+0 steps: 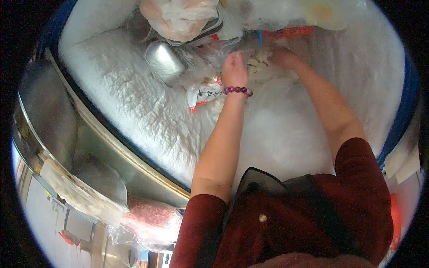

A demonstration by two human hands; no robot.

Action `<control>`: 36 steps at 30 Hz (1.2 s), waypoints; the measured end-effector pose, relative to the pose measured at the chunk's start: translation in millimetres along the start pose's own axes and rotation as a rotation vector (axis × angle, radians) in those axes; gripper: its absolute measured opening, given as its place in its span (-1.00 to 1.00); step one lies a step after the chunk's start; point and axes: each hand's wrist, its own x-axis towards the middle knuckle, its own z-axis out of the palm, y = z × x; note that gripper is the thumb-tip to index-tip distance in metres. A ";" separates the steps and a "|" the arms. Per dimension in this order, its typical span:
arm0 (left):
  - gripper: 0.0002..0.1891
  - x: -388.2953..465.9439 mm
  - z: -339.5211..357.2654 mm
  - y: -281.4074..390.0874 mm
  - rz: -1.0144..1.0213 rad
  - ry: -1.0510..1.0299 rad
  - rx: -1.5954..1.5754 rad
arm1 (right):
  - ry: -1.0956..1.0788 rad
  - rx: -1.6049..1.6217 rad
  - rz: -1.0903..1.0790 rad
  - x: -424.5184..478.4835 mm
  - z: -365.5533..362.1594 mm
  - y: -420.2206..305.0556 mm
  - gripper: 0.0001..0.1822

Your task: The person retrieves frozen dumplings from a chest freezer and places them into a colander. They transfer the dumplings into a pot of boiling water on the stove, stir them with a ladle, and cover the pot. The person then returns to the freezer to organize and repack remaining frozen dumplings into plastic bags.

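Note:
Both arms reach down into a chest freezer whose walls (pixel 140 97) are thick with frost. My left hand (pixel 235 68), with a purple bead bracelet (pixel 238 89) at the wrist, has its fingers curled at a clear plastic bag (pixel 248 50); the grip on it is hard to make out. Pale lumpy pieces of food (pixel 256 63) lie in the bag between the hands. My right hand (pixel 281 57) is at the right side of these pieces, blurred and partly behind hazy plastic, so its fingers are unclear. A white and red printed packet (pixel 204 93) lies left of my left wrist.
A metal tray (pixel 165 63) lies at the left by the frosted wall. Above it is a filled plastic bag (pixel 181 20). Another frosty bag (pixel 291 13) spans the top, over a red strip (pixel 290 31). The freezer's rim (pixel 114 144) curves along the left, with wrapped goods (pixel 150 221) outside.

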 end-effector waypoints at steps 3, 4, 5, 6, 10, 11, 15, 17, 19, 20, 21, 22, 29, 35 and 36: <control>-0.67 5.0 1.1 1.5 0.005 0.020 -0.012 | -0.054 0.417 -0.106 -29.1 -22.3 -19.4 -0.52; -0.66 4.0 -0.1 0.4 -0.008 0.017 -0.013 | -0.112 0.801 -0.042 -34.4 -25.1 -21.1 -0.54; -0.66 1.6 0.2 -1.9 0.022 0.031 -0.001 | -0.172 1.184 0.027 -36.7 -26.6 -22.1 -0.57; -0.66 -0.6 1.5 -1.3 0.063 0.035 0.018 | -0.007 0.805 -0.001 -29.9 -18.6 -12.8 -0.57; -0.66 2.5 -0.7 -2.6 -0.029 0.020 0.063 | 0.293 -0.020 -0.126 -8.9 11.0 11.7 -0.58; -0.66 -0.3 0.0 -4.1 -0.009 0.037 0.044 | 0.292 -0.050 -0.173 -11.1 12.1 11.4 -0.58; -0.69 -9.8 1.4 6.7 0.059 0.081 0.027 | 0.440 -0.164 0.142 2.9 16.7 50.5 -0.56; -0.70 -20.5 6.3 21.7 0.107 0.044 0.016 | 0.360 -0.140 0.178 12.6 15.5 68.8 -0.52; -0.70 -36.2 15.0 42.1 0.193 -0.034 -0.026 | 0.605 -0.250 0.226 24.5 48.8 88.9 -0.46; -0.71 -45.5 17.2 48.6 0.224 -0.059 0.032 | 0.659 -0.202 0.238 29.8 55.8 89.5 -0.44; -0.72 -48.9 15.8 48.4 0.213 -0.032 0.033 | 0.714 -0.152 0.251 31.2 60.4 87.1 -0.42; -0.73 -51.4 14.6 48.0 0.203 -0.007 0.035 | 0.703 0.004 0.260 35.6 62.0 85.0 -0.40; -0.67 -22.8 1.3 38.7 0.196 0.118 -0.047 | 0.481 0.252 0.142 -3.3 7.9 51.4 -0.47; -0.67 -19.9 1.0 39.3 0.025 0.136 -0.084 | 0.576 0.607 0.067 -54.0 4.6 -7.0 -0.60; -0.67 -20.3 -1.5 42.8 0.028 0.154 -0.091 | 0.552 0.520 -0.022 -61.0 10.9 -13.3 -0.56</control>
